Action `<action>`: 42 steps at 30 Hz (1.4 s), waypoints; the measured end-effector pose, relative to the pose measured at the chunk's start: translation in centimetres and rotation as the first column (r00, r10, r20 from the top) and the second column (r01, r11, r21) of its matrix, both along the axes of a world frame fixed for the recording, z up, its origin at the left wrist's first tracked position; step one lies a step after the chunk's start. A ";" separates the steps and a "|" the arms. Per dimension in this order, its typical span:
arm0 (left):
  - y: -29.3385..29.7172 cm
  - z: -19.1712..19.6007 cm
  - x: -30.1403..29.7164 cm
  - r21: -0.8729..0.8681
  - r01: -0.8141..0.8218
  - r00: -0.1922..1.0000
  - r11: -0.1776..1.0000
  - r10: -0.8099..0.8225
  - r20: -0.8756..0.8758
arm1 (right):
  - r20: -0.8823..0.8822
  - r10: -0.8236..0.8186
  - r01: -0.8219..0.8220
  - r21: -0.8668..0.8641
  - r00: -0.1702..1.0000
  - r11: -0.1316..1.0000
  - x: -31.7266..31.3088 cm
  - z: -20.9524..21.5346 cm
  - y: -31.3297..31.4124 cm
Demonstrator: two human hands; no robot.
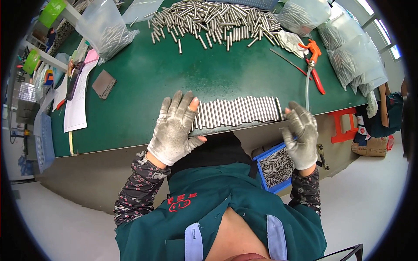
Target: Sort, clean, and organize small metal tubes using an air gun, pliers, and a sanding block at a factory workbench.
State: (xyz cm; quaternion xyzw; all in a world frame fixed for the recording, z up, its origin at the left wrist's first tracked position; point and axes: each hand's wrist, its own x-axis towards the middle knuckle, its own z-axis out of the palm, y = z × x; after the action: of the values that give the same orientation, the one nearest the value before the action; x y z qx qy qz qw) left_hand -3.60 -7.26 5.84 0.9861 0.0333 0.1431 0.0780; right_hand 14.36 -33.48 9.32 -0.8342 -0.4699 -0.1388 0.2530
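Observation:
A row of polished metal pins point(237, 112) lies side by side along the near edge of the green table. My left hand point(173, 126), in a grey-stained glove with bare thumb and fingertip showing, rests at the row's left end. Its fingers are stretched out and the thumb is apart, covering the last pins there. Just off the right end of the row is my right hand point(301, 137), gloved too, with fingers loosely bent and spread; I see nothing in it. A dark strip point(230, 127) runs under the pins' near ends.
A heap of loose pins point(213, 19) covers the far side of the table point(143, 104). Bags of pins point(355, 58) stand at right, beside an orange air gun point(311, 52) and red-handled pliers point(318, 80). Below the edge sits a blue bin point(276, 167) of small metal parts.

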 end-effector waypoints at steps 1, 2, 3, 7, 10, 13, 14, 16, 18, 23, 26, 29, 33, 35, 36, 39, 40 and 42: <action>0.2 -0.2 0.0 -0.027 -0.015 1.000 1.000 0.015 -0.012 | 0.021 -0.004 0.003 0.034 1.000 0.999 0.5 0.5 0.2; 0.2 -0.3 0.1 -0.055 -0.031 0.999 0.998 0.030 -0.023 | 0.045 -0.008 0.005 0.068 0.999 0.998 0.9 0.9 0.3; 0.1 -0.2 0.2 -0.054 -0.032 0.999 0.998 0.031 -0.019 | 0.049 -0.007 0.004 0.068 0.999 0.998 1.0 1.1 0.4; -0.6 0.3 1.1 -0.047 -0.011 0.998 0.999 0.013 0.056 | 0.020 0.037 -0.039 0.082 0.999 0.996 0.5 1.3 1.4; -0.1 1.2 2.6 -0.038 0.008 0.997 0.999 -0.005 0.079 | 0.021 0.201 -0.201 -0.003 0.979 0.980 -1.8 0.2 3.0; 0.9 1.5 3.9 -0.055 0.058 0.998 0.997 -0.057 0.032 | 0.003 0.309 -0.307 -0.091 0.951 0.947 -4.4 -0.5 4.6; 1.1 1.5 4.3 -0.074 0.066 0.998 0.995 -0.066 0.003 | 0.020 0.312 -0.309 -0.107 0.950 0.945 -4.9 -0.9 5.0; 1.0 1.6 5.0 -0.114 0.079 0.995 0.990 -0.085 -0.054 | 0.009 0.293 -0.289 -0.139 0.956 0.947 -5.3 -1.8 5.7; 0.8 1.9 5.5 -0.153 0.083 0.991 0.985 -0.098 -0.091 | 0.029 0.264 -0.257 -0.145 0.964 0.955 -5.4 -2.5 6.0; 0.7 2.1 6.0 -0.234 0.092 0.982 0.968 -0.127 -0.140 | 0.012 0.257 -0.253 -0.140 0.966 0.957 -5.3 -3.2 6.0; 0.9 1.8 6.2 -0.273 0.095 0.983 0.957 -0.133 -0.128 | 0.013 0.257 -0.253 -0.129 0.966 0.959 -5.3 -3.4 6.0; 1.2 0.7 6.4 -0.263 0.107 0.993 0.959 -0.118 -0.026 | 0.011 0.266 -0.264 -0.090 0.964 0.960 -5.3 -3.6 6.0; 1.1 0.6 6.7 -0.272 0.111 0.994 0.956 -0.105 0.038 | 0.022 0.279 -0.277 -0.046 0.960 0.960 -5.4 -3.6 5.9; 0.9 1.1 6.9 -0.455 0.096 0.995 0.885 -0.093 0.029 | 0.018 0.278 -0.277 -0.036 0.960 0.960 -5.3 -3.6 5.7; 0.7 1.4 7.0 -0.452 0.097 0.995 0.887 -0.095 0.027 | 0.017 0.280 -0.280 -0.033 0.960 0.960 -5.2 -3.6 5.7; -0.2 2.4 7.4 -0.462 0.058 0.998 0.885 -0.065 0.002 | 0.013 0.287 -0.287 -0.017 0.958 0.958 -4.9 -3.7 5.5; -0.4 2.9 7.8 -0.558 0.006 0.994 0.830 -0.065 -0.086 | 0.011 0.294 -0.294 -0.008 0.956 0.956 -4.7 -3.7 5.5; -0.3 3.0 7.8 -0.639 -0.058 0.983 0.767 -0.069 -0.173 | 0.010 0.301 -0.301 -0.019 0.954 0.953 -4.7 -3.5 5.7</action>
State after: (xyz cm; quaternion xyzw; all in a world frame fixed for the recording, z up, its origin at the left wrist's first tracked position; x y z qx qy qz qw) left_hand 4.23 -7.52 8.84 0.9092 0.0844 0.0302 0.4066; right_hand 9.68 -27.79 5.82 -0.7541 -0.5942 -0.1000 0.2612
